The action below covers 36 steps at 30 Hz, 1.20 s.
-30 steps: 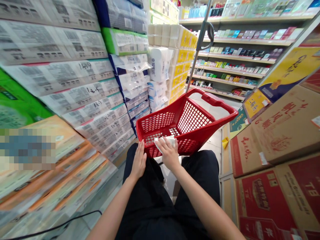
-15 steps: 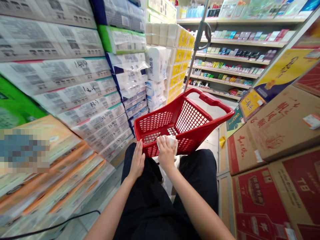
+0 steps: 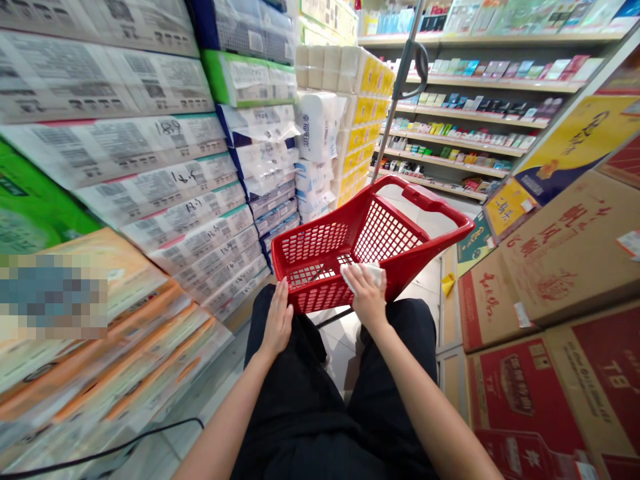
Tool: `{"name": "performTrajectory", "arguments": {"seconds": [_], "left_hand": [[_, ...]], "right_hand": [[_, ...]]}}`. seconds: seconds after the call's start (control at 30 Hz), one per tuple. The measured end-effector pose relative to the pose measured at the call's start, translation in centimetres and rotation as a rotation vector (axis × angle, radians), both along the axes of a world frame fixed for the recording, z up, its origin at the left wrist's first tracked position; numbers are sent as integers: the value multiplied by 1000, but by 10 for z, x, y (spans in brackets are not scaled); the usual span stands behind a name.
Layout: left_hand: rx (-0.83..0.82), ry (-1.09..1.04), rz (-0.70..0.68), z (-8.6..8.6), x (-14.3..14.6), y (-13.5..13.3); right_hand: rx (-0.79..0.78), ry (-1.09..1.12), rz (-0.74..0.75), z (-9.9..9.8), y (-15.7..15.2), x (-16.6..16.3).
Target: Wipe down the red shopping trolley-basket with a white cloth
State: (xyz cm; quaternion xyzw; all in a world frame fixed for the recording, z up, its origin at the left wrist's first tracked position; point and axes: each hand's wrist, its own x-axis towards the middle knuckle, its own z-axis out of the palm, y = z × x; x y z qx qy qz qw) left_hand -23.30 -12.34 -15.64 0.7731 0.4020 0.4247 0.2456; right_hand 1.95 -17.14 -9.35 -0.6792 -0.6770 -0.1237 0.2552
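1. Pressing a white cloth against the near rim of a red basket, the right hand has its fingers curled down over the cloth and grips it against the plastic.
2. The cloth sits bunched under those fingers, on the right part of the near rim; only its far edge shows past the knuckles.
3. The left hand lies open and flat with its fingers straight and together. Its fingertips touch the basket's near left corner and its palm is over the black trousers.
4. The left hand holds nothing.
5. The basket stands tilted in the aisle just beyond the person's knees, its mesh floor bare where it shows, and a metal pole handle rises from behind it.
6. Stacked tissue packs fill the left side, near the basket.
7. Brown and red cartons are piled on the right.
8. Stocked shelves run across the back.
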Motion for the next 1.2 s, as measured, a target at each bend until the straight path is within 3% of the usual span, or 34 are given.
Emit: {"name": "performTrajectory", "arguments": {"seconds": [0.13,0.23,0.4,0.5,0.6,0.7,0.87,0.97,1.1,1.2], "left_hand": [[-9,3,-5,0,0,0],[-4,-19,-6,-2,0,0],[0,-9,-20,-5,-2,2],[9,9,-36,-6,-4,4],[13,21,-26,-5,-3,3],[6,25,-8,-2,-2,2],[-4,12,-7,0,-1,0],[-8,3,-3,1,-2,0],[-3,-2,19,-1,-5,-1],[22,-1,41,-3,-10,-1]], "right_hand": [[36,50,-170,6,1,28],[13,127,-238,3,7,-5],[-91,143,15,-9,13,-101],[-122,122,155,-13,11,-130],[-119,69,237,-12,10,-120],[-87,12,242,-8,8,-82],[-6,-11,20,0,2,0],[33,-11,-75,2,0,24],[24,67,-165,-3,0,-9],[-39,107,-61,-7,1,-66]]}}
